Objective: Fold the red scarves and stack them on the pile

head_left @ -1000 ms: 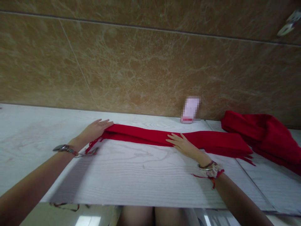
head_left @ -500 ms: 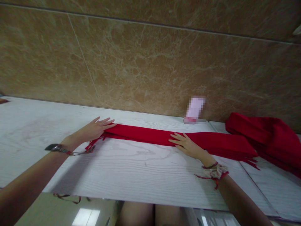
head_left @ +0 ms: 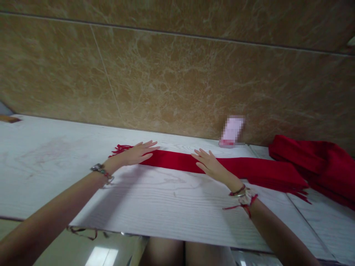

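A long red scarf (head_left: 174, 161), folded into a narrow strip, lies across the white wood-grain table (head_left: 166, 207). Tassels show at both of its ends. My left hand (head_left: 134, 153) rests over the scarf's left part with fingers stretched out, close to the fringe. Farther right, my right hand (head_left: 209, 164) lies on the middle of the strip, its fingers spread. Neither hand grips the cloth. Bracelets circle both wrists.
A heap of red cloth (head_left: 318, 162) sits at the right, against the scarf's end. A pixelated pink object (head_left: 232, 131) leans on the brown marbled wall (head_left: 166, 81). A brown piece (head_left: 9, 119) lies at the far left.
My left hand has slid right along the scarf, away from its left end, uncovering the tassels there. My right hand has shifted slightly left. The view has tilted a little.
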Demonstrator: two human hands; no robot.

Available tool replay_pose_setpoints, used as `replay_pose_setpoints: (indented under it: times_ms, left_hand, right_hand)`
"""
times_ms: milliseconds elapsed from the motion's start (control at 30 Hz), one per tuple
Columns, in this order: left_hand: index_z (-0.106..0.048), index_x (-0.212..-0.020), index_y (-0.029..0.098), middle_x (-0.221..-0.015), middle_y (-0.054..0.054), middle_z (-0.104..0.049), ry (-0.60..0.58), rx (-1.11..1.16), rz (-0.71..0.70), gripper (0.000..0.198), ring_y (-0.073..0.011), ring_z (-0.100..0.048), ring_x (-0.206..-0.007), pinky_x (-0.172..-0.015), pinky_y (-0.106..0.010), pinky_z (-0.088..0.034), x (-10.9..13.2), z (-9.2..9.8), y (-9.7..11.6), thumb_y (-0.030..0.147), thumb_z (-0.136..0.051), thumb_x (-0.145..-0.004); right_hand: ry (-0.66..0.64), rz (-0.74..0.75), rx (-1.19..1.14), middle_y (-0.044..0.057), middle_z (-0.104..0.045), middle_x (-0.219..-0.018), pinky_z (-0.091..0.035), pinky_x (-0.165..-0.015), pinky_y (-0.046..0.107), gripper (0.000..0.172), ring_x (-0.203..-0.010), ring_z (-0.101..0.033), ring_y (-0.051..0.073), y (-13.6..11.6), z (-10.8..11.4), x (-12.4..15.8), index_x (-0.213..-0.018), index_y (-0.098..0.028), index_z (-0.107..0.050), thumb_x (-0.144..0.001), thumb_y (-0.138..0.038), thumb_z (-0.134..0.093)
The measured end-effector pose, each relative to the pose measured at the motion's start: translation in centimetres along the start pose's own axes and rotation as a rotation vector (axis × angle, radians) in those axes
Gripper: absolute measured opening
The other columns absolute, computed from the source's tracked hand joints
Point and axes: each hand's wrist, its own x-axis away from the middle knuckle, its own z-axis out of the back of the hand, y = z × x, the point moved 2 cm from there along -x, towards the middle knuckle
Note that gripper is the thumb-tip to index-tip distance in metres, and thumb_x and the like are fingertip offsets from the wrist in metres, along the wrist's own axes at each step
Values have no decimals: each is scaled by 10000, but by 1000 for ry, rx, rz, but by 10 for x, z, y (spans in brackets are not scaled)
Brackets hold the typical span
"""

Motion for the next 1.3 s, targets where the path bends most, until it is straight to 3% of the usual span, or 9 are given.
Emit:
replay_pose_setpoints:
  times_ms: [100,233,367,533,667,800,967,1167,1300]
  left_hand:
    - [-254,-1393,253,-1467,-57,-212,15,-16,0,458,-203,-164,-1342,-1052,-434,-178,-15,-19,15,319,-252,-939]
    - [-278,-1384,242,-1449,-73,-260,-8,-42,-49,452,-201,-197,-1332,-1044,-420,-202,-12,-31,11,328,-258,-941]
    - [-389,-1328,258,-1419,-59,-334,6,-43,-89,414,-209,-251,-1312,-1035,-412,-227,-18,-18,7,338,-326,-927]
    - [-598,-1124,212,-1275,-68,-512,82,24,-254,305,-173,-440,-1169,-997,-285,-290,-61,2,32,259,-402,-895]
    - [-612,-1041,158,-1048,-84,-615,-53,215,-268,281,-185,-533,-955,-862,-265,-375,-106,4,57,284,-531,-803]
    - [-622,-824,166,-735,0,-613,-251,394,-193,227,-150,-503,-686,-644,-233,-381,-148,2,76,331,-621,-669]
    - [-608,-665,162,-576,29,-552,-390,521,-239,198,-121,-445,-576,-557,-225,-344,-176,3,93,350,-631,-607]
    - [-617,-855,175,-745,3,-595,-402,728,-260,333,-126,-491,-687,-592,-217,-363,-174,16,99,440,-597,-656]
    - [-577,-1040,204,-883,-7,-606,-322,1027,-265,437,-119,-530,-788,-647,-208,-389,-177,48,118,363,-673,-645]
  right_hand:
    - [-27,52,86,83,-322,-1429,-200,-1026,575,450,-1324,-224,272,-17,-11,-10,-1356,-233,-347,-925,-351,-293]
    - [-37,73,134,96,-326,-1424,-233,-1021,563,459,-1310,-260,276,-20,-18,-9,-1360,-209,-339,-930,-359,-278]
    - [-5,95,173,136,-391,-1383,-256,-1026,541,479,-1287,-307,287,-27,-10,-10,-1306,-140,-425,-892,-379,-397]
    - [28,37,301,190,-573,-1184,-451,-910,356,300,-1101,-529,242,-42,-2,-6,-1092,-67,-592,-816,-164,-521]
    - [24,-33,405,172,-616,-1107,-522,-733,309,317,-981,-592,222,-42,-6,6,-1077,-86,-588,-802,-17,-448]
    - [93,-55,419,136,-642,-1016,-504,-711,299,259,-912,-595,201,-42,-7,10,-1008,-118,-610,-826,-38,-443]
    - [121,0,464,101,-627,-810,-482,-661,316,215,-804,-579,203,-44,-5,9,-876,-129,-630,-845,-59,-430]
    - [197,20,494,96,-610,-812,-469,-633,284,292,-776,-573,184,-38,15,23,-1088,-130,-576,-873,-80,-385]
    - [230,-113,500,112,-601,-898,-474,-606,270,404,-756,-582,179,-28,47,40,-1228,-161,-499,-875,-68,-325]
